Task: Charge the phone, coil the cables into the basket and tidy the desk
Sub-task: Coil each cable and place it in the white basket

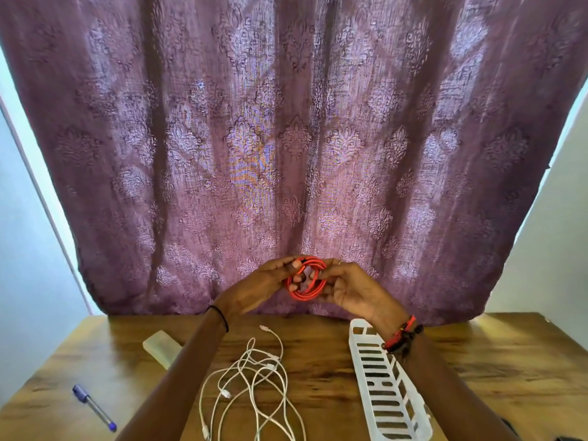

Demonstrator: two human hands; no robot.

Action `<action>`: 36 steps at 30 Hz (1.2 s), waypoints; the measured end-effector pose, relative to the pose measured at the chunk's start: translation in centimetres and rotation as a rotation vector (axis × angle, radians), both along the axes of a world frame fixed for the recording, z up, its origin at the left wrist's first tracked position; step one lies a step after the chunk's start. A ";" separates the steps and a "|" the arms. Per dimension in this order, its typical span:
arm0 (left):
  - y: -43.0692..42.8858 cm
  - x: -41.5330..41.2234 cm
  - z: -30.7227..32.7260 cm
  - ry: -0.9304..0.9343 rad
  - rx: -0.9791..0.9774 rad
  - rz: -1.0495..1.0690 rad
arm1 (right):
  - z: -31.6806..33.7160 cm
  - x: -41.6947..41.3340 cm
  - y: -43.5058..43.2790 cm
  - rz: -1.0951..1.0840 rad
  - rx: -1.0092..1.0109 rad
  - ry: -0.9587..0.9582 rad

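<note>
Red cable (307,281) wound into a small tight coil, held in the air above the far edge of the desk (509,361), in front of a purple patterned curtain (286,122). Gripped from both sides: left hand (264,281) pinching the coil's left rim between thumb and fingers, right hand (346,288) curled round its right rim, thumb across the front. Coil squarely between the two palms, touching both, well clear of the desk. One end of it tucked at the top near the left fingertips; plug type too small to tell.

On the desk, toward the middle of the near edge, a loose tangle of white cables (254,383), uncoiled, lower loops cut off by the frame. Just right of it a white slotted basket (381,386), lying lengthwise from mid-desk to the near edge, far end partly behind the right wrist and its red-and-black bracelet (402,337). Toward the far left corner a pale rectangular block (160,346), half hidden by the left forearm, nature unclear. Near the left edge a blue-capped pen (94,407). At the near right corner a dark object (566,438), almost wholly cut off.
</note>
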State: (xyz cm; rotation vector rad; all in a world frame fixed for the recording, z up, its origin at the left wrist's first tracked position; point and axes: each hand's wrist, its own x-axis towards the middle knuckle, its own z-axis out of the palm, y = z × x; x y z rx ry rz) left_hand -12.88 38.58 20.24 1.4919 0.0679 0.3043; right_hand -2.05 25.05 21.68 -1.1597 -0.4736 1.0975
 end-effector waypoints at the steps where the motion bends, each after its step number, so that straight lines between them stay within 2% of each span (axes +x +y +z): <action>1: 0.0 0.1 -0.1 -0.006 -0.012 -0.010 | -0.1 0.2 -0.1 0.012 0.004 0.028; 3: -0.2 0.4 -0.1 -0.009 -0.014 -0.008 | -0.2 0.2 -0.1 -0.006 0.026 0.048; 4: -0.3 0.7 -0.3 -0.011 -0.003 0.008 | -0.2 0.0 0.0 -0.033 0.036 -0.001; 11: -0.3 2.4 -1.3 -0.053 -0.071 0.138 | -1.6 -0.7 1.3 -0.313 0.017 -0.762; 14: -0.2 2.4 -1.3 -0.071 -0.047 0.143 | -2.1 -0.4 1.4 -0.428 -0.042 -0.960; 18: 0.7 2.0 -1.6 -0.070 0.042 0.123 | -2.3 -0.5 0.8 -0.691 0.159 -1.210; 20: 1.3 1.7 -1.8 -0.045 0.114 0.095 | -2.1 -0.3 0.7 -0.671 0.190 -1.158; 22: 1.6 1.5 -1.8 -0.013 0.246 0.082 | -1.7 -0.4 0.7 -0.586 0.192 -0.935; 26: 1.8 1.0 -1.7 -0.015 0.478 0.153 | -0.6 -0.6 0.4 -0.303 0.257 -0.077; 28: 1.8 1.0 -2.0 -0.003 0.487 0.218 | -0.2 0.0 0.0 -0.167 0.173 0.139; 29: 2.0 1.0 -2.2 0.012 0.471 0.253 | 0.0 0.2 -0.3 -0.121 0.140 0.148; 31: 2.2 1.1 -2.5 0.027 0.427 0.302 | 0.0 0.8 -0.4 -0.114 0.090 0.020; 36: 1.3 0.9 -2.3 -0.015 0.145 0.329 | -1.1 1.8 -0.3 -0.291 0.037 -0.649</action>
